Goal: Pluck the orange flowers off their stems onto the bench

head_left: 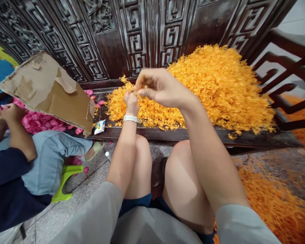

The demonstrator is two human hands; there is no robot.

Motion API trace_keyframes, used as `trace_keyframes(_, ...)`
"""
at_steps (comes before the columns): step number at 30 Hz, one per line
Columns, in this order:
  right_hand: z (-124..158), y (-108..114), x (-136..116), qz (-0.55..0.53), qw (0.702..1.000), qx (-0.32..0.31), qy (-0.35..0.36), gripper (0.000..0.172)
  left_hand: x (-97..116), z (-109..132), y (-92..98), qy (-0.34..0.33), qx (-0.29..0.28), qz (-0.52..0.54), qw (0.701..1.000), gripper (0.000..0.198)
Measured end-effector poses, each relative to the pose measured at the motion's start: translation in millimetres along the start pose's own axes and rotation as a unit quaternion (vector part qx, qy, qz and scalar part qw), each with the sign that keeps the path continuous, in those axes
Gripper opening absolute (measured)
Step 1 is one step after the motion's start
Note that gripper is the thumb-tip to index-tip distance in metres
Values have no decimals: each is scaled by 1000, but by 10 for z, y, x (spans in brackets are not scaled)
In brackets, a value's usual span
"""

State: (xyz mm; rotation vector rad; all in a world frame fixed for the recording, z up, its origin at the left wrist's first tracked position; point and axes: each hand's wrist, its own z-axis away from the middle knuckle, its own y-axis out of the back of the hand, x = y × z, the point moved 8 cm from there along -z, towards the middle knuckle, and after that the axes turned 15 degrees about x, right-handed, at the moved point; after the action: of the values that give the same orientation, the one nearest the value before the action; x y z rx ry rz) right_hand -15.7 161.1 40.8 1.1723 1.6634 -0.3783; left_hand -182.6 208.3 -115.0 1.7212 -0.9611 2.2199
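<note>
My left hand (131, 102), with a white band on its wrist, is closed in a pinch just above the left part of the orange flower pile (213, 81). Right beside its fingertips, my right hand (162, 87) is curled with thumb and fingers drawn together. A small orange flower bit (136, 93) shows between the two sets of fingertips, partly hidden by them. The loose, frilly orange flowers lie heaped on a dark wooden bench (165, 135), highest on the right.
A torn cardboard piece (66, 101) stands left on the bench beside pink flowers (44, 120) and a small white packet (100, 127). Another person (48, 162) sits at left on a green stool (67, 181). Orange strands (274, 203) cover the floor at right, near a dark wooden armrest (292, 61).
</note>
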Motion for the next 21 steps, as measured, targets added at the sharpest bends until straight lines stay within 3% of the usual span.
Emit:
trace_keyframes(3, -106, 320, 383, 52, 991, 124, 6, 33, 54, -28, 38, 0, 22, -2, 1000, 16)
trace_keyframes(6, -150, 653, 973, 150, 965, 216, -22, 36, 70, 93, -71, -14, -17, -30, 999, 25)
trace_keyframes(8, -147, 774, 1189, 198, 949, 245, -23, 43, 81, 206, -148, -30, -46, -43, 998, 29)
trace_keyframes(10, -145, 781, 1229, 206, 946, 248, -17, 45, 97, 325, -231, -52, -79, -48, 994, 31)
trace_keyframes(15, -181, 533, 1116, 133, 974, 180, -37, 36, 157, 593, -415, -130, -157, -73, 976, 25)
trace_keyframes(21, -195, 588, 1312, 42, 964, 245, -94, 12, 109, 631, -412, -106, -140, -84, 981, 30)
